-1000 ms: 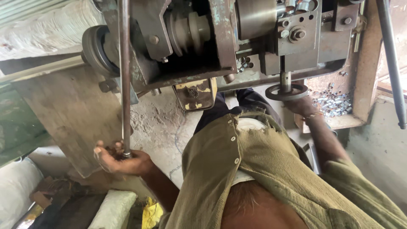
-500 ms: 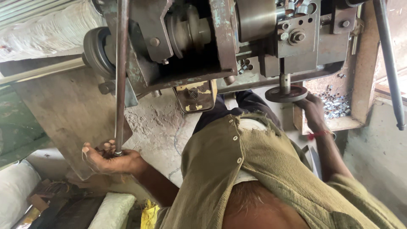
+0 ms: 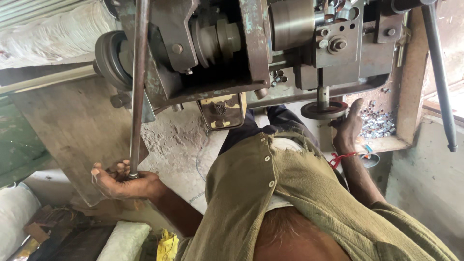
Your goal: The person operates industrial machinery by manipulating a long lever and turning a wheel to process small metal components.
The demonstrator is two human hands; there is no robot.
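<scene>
Where the picture begins at the left, we see a white sack (image 3: pixel 14 222) low in the corner and a slanted wooden board (image 3: pixel 63 130) above it. Next comes our left hand (image 3: pixel 121 181), fingers curled around the lower end of a long steel rod (image 3: pixel 138 82) that runs up past a pulley (image 3: pixel 108 58) on the grey machine (image 3: pixel 232 43). At centre, our olive shirt (image 3: pixel 290 193) fills the lower frame. Farther right, our right hand (image 3: pixel 349 126), a red thread at its wrist, touches the rim of a small round handwheel (image 3: pixel 323 109); we cannot tell whether it grips. Beyond it, small metal pieces (image 3: pixel 379 123) lie in a wooden tray (image 3: pixel 408 92).
</scene>
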